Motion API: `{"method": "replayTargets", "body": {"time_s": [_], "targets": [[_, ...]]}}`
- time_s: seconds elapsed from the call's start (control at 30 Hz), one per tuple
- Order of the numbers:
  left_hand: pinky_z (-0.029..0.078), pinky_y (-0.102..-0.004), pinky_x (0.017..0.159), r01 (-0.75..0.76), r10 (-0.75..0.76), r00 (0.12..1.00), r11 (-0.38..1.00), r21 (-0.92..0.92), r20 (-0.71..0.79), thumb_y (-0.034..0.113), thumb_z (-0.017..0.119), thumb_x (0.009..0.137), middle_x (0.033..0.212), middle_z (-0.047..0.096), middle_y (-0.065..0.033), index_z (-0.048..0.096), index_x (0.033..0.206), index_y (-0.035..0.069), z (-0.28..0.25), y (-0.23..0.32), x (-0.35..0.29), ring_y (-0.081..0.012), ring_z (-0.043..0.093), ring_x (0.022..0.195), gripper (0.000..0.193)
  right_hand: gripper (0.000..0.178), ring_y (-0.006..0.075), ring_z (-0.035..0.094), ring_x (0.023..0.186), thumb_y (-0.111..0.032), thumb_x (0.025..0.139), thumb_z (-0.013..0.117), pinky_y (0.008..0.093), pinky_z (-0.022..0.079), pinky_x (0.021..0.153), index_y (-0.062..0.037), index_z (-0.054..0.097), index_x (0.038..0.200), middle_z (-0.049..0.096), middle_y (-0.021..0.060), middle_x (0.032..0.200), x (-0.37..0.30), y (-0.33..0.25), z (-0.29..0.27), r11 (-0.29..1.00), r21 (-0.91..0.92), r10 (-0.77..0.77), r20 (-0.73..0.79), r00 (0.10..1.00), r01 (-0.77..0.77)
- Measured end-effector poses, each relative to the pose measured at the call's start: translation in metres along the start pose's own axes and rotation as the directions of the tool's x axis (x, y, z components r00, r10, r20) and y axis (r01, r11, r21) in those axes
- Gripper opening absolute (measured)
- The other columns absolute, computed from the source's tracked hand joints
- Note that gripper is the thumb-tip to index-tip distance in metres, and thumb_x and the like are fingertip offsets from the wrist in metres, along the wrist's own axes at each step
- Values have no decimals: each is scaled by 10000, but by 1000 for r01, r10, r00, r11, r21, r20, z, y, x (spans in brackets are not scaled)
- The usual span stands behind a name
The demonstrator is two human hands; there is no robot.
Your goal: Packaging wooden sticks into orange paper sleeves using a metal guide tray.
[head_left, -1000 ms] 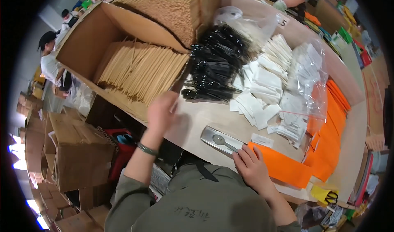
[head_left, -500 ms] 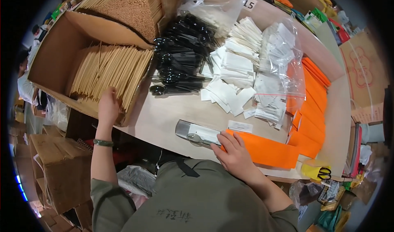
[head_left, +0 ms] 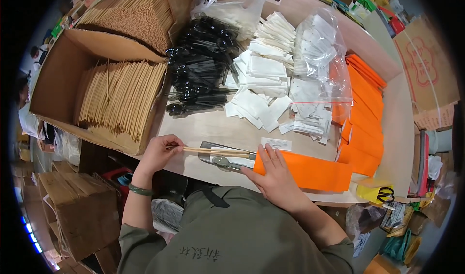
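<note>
My left hand point(head_left: 161, 154) pinches the ends of a pair of wooden chopsticks point(head_left: 208, 151) at the table's near edge. Their other ends reach to the mouth of an orange sleeve point(head_left: 323, 171). My right hand point(head_left: 277, 178) grips that sleeve near its mouth, thumb on the near side and fingers laid over the far side. A dark translucent plastic spoon point(head_left: 222, 162) and a clear-edged white packet stick out of the mouth, under and beside the chopsticks. A small white packet point(head_left: 276, 144) lies just beyond my right fingers.
A cardboard box point(head_left: 51, 87) of chopsticks stands at left, with another bundle behind it. Black spoons point(head_left: 198, 73), white napkin packets point(head_left: 266, 73) and a clear bag point(head_left: 317, 46) of packets fill the back. Orange sleeves point(head_left: 363, 128) are stacked at right, near black-handled scissors point(head_left: 386, 194).
My left hand has come out of the chopstick box, moving right and nearer, with a pair of chopsticks. My right hand stays at the orange sleeve. The whole view has shifted slightly.
</note>
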State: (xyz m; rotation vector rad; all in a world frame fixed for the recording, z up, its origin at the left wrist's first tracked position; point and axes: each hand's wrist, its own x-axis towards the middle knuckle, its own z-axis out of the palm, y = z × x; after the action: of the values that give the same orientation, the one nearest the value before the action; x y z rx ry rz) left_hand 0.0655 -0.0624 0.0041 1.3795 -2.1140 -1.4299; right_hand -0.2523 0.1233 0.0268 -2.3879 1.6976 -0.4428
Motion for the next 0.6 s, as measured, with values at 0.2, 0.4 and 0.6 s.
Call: {"method": "replayTargets", "body": {"time_s": [0.2,0.4,0.6], "targets": [[535,-287,656,-183,193,980,971,156,-51,103,824,803,797,634,-76,624,919,-8,78,47,8,-149,642,716,256,458,500,506,1256,-195,845,751,536,431,1055,-85,617,1270,465,318,1411,10,-2,13,977,212,-21,-73,997,36],[523,-340,728,-24,203,890,915,402,-408,173,858,752,1008,579,-122,580,1066,10,101,54,6,-257,613,823,451,460,469,495,1259,-189,782,806,521,407,1072,30,580,1117,485,310,1381,8,-8,6,987,82,146,-71,987,-140],[547,-340,860,-42,32,994,994,-98,-107,14,709,852,1121,617,-138,564,1177,-8,125,75,1,-229,663,952,357,393,434,519,1204,-137,767,784,514,422,1024,7,577,1069,544,260,1287,9,-3,10,985,161,84,-104,991,-67]]}}
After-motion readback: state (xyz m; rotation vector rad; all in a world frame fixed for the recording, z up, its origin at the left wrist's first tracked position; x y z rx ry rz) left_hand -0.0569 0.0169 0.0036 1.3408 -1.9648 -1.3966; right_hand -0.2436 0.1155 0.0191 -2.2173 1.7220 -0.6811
